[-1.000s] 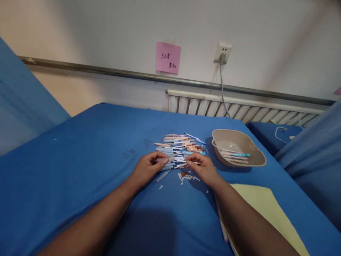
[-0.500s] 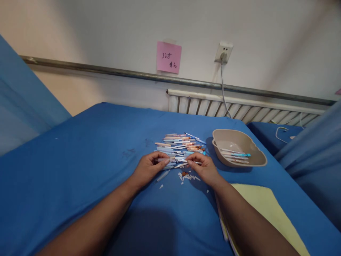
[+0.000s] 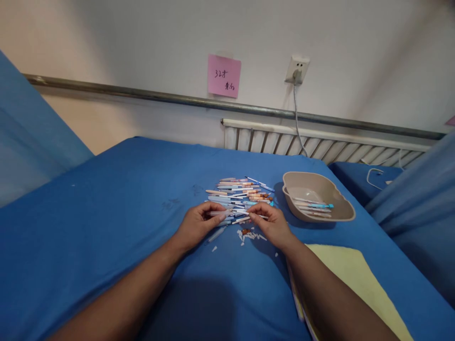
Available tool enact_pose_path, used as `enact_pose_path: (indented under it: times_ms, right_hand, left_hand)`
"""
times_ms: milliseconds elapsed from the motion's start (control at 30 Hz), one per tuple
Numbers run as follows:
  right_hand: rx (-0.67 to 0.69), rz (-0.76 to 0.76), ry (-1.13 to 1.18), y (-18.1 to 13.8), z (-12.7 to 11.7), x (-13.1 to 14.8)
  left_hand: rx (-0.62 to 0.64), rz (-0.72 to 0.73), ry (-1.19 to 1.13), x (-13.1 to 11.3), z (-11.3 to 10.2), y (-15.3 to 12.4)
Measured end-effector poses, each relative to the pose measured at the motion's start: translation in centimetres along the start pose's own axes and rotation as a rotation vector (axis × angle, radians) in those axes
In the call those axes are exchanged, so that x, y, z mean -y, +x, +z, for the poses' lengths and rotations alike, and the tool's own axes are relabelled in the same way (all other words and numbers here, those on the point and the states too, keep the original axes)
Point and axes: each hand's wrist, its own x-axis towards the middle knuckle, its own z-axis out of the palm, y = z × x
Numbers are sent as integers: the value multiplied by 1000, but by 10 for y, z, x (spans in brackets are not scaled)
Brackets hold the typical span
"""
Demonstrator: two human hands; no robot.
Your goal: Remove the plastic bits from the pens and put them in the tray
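Observation:
In the head view my left hand [image 3: 197, 223] pinches a pale pen barrel [image 3: 214, 213] between thumb and fingers. My right hand [image 3: 273, 226] is closed on a thin white pen refill [image 3: 241, 211], whose near end meets the tip of the barrel. Whether the refill is inside the barrel is too small to tell. Just beyond and under both hands lie many pen parts [image 3: 217, 192], with blue, peach and clear barrels and white refills. Small white pen tips [image 3: 254, 235] are scattered nearer to me, along with an orange-brown piece [image 3: 245, 232].
To the right stands a beige basin [image 3: 346, 214] with several pens [image 3: 313, 207] inside. A yellow cloth or pad [image 3: 341, 260] lies under my right forearm. Blue cloth [image 3: 117, 199] covers the table, which reaches a wall with a radiator [image 3: 263, 137].
The refill's near end and the barrel tip sit slightly differently between my fingers. Both hands stay almost in place, and the view shifts a little.

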Motion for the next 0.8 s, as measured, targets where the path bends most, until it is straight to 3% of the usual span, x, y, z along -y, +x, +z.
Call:
enact_pose_path:
  times_ms: [300, 800]
  right_hand:
    - [-25, 51, 112, 3, -2, 0]
    - [28, -9, -9, 1, -4, 0]
  left_hand:
    - [-25, -56, -133, -4, -3, 2]
    - [-3, 36, 57, -4, -6, 3]
